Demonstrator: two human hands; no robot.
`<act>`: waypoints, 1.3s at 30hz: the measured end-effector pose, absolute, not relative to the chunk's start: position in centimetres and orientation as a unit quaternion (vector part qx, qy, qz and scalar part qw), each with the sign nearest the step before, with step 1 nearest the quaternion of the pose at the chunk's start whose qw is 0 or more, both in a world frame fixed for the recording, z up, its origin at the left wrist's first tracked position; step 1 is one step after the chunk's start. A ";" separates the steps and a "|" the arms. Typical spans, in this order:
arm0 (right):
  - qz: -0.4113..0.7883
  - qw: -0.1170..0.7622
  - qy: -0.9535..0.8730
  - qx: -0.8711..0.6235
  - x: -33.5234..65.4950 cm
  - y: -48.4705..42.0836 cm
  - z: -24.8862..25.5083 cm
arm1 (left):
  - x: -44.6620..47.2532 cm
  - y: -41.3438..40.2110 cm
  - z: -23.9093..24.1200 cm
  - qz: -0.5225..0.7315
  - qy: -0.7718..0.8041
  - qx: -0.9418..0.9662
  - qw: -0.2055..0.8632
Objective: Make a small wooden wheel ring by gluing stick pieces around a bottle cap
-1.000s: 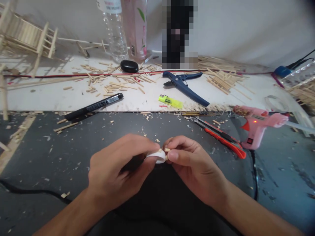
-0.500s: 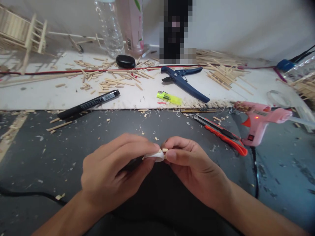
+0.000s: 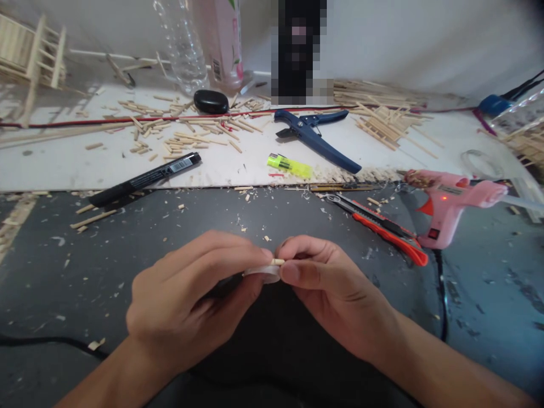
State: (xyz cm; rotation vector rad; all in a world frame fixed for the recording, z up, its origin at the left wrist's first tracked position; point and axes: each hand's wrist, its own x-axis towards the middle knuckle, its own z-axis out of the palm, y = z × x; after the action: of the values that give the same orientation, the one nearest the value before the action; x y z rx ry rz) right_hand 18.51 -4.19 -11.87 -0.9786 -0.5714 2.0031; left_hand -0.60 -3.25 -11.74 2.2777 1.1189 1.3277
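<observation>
My left hand (image 3: 191, 289) is closed, thumb below and fingers above, on a small white round piece (image 3: 267, 275) that looks like a cap or ring; much of it is covered by the fingers. At its upper right edge lies a short wooden stick (image 3: 277, 262). The thumb and forefinger of my right hand (image 3: 335, 289) pinch the stick's right end, close against the white piece. Whether the stick is fixed to the white piece I cannot tell.
A pink glue gun (image 3: 448, 204) with a lit red light stands at right, beside an orange utility knife (image 3: 382, 229). Farther back lie a blue cutter (image 3: 318, 141), a yellow lighter (image 3: 289, 165), a black marker (image 3: 144, 179) and many cut sticks (image 3: 187, 141). Bottles (image 3: 227, 45) stand behind.
The view has shifted slightly. The short stick has come left, from beside the white piece to along its upper edge, and the white piece shows more edge-on.
</observation>
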 end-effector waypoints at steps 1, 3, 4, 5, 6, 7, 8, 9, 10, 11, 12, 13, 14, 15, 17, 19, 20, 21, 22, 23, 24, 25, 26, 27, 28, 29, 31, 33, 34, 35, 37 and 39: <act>0.794 0.408 -0.229 -0.388 18.5 -4.2 -11.9 | -0.5 -3.2 -11.7 0.462 0.384 0.787 0.140; 0.794 0.409 -0.228 -0.388 18.5 -4.3 -12.0 | -0.4 -3.1 -11.6 0.468 0.382 0.784 0.146; 0.793 0.410 -0.227 -0.389 18.5 -4.3 -12.0 | -0.4 -3.1 -11.5 0.468 0.384 0.782 0.149; 0.791 0.413 -0.228 -0.390 18.5 -4.3 -12.0 | -0.4 -3.1 -11.6 0.466 0.388 0.780 0.152; 0.786 0.417 -0.235 -0.391 18.6 -4.3 -12.0 | -0.4 -3.1 -11.6 0.464 0.392 0.779 0.153; 0.778 0.423 -0.248 -0.393 18.6 -4.3 -11.9 | -0.4 -3.2 -11.7 0.462 0.396 0.778 0.154; 0.766 0.429 -0.268 -0.396 18.7 -4.2 -11.9 | -0.5 -3.2 -11.8 0.459 0.400 0.778 0.155; 0.752 0.436 -0.291 -0.400 18.8 -4.2 -11.8 | -0.6 -3.3 -11.9 0.457 0.404 0.777 0.156; 0.735 0.443 -0.314 -0.406 19.0 -4.1 -11.7 | -0.6 -3.3 -12.0 0.454 0.408 0.776 0.157; 0.717 0.450 -0.336 -0.413 19.1 -4.1 -11.6 | -0.7 -3.3 -12.1 0.452 0.412 0.776 0.158; 0.700 0.456 -0.356 -0.419 19.2 -4.1 -11.5 | -0.7 -3.4 -12.1 0.449 0.415 0.775 0.159; 0.685 0.460 -0.372 -0.425 19.3 -4.1 -11.5 | -0.8 -3.4 -12.2 0.448 0.417 0.775 0.160; 0.672 0.463 -0.387 -0.429 19.4 -4.1 -11.4 | -0.8 -3.4 -12.1 0.448 0.417 0.775 0.161; 0.662 0.463 -0.401 -0.432 19.4 -4.2 -11.3 | -0.8 -3.4 -12.1 0.447 0.416 0.775 0.163; 0.644 0.460 -0.424 -0.440 19.5 -4.3 -11.1 | -0.8 -3.5 -12.0 0.447 0.411 0.776 0.170; 0.617 0.457 -0.449 -0.458 19.6 -4.4 -10.9 | -0.8 -3.5 -12.0 0.445 0.411 0.776 0.176; 0.593 0.453 -0.468 -0.473 19.6 -4.4 -10.9 | -0.8 -3.5 -12.0 0.443 0.415 0.775 0.178; 0.560 0.447 -0.494 -0.492 19.6 -4.3 -10.8 | -0.8 -3.5 -12.1 0.442 0.419 0.773 0.178; 0.517 0.441 -0.526 -0.512 19.7 -4.2 -10.7 | -0.7 -3.5 -12.1 0.441 0.423 0.771 0.178; 0.465 0.434 -0.560 -0.531 19.7 -4.1 -10.7 | -0.7 -3.6 -12.1 0.439 0.428 0.770 0.178; 0.409 0.426 -0.595 -0.546 19.8 -4.0 -10.7 | -0.7 -3.6 -12.2 0.438 0.431 0.769 0.176; 0.356 0.418 -0.625 -0.555 19.9 -3.8 -10.6 | -0.7 -3.6 -12.2 0.438 0.433 0.768 0.175; 0.311 0.413 -0.646 -0.561 19.9 -3.7 -10.6 | -0.6 -3.6 -12.2 0.438 0.434 0.767 0.175; 0.280 0.411 -0.660 -0.563 20.0 -3.7 -10.5 | -0.6 -3.6 -12.2 0.440 0.431 0.768 0.176; 0.268 0.409 -0.667 -0.562 20.0 -3.7 -10.5 | -0.6 -3.6 -12.1 0.439 0.431 0.768 0.175; 0.278 0.405 -0.669 -0.557 20.0 -3.8 -10.3 | -0.5 -3.6 -12.0 0.439 0.431 0.769 0.174; 0.349 0.397 -0.655 -0.540 19.9 -4.0 -10.1 | -0.4 -3.6 -11.9 0.431 0.433 0.773 0.171; 0.437 0.392 -0.622 -0.518 19.8 -4.4 -9.9 | -0.4 -3.6 -11.8 0.423 0.437 0.776 0.168; 0.471 0.393 -0.601 -0.512 19.7 -4.5 -9.8 | -0.4 -3.6 -11.8 0.420 0.438 0.777 0.168; 0.496 0.400 -0.580 -0.507 19.7 -4.6 -9.8 | -0.4 -3.6 -11.8 0.419 0.437 0.778 0.168; 0.535 0.410 -0.545 -0.499 19.5 -4.6 -10.0 | -0.4 -3.6 -11.8 0.419 0.435 0.779 0.168; 0.562 0.413 -0.522 -0.491 19.4 -4.6 -10.2 | -0.5 -3.6 -11.9 0.417 0.430 0.782 0.172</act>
State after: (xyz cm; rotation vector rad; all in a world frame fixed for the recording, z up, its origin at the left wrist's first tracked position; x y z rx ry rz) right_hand 19.41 -4.55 -10.24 -1.2342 -1.3132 1.4139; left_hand -0.47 -3.60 -11.86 2.2186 1.2207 1.1844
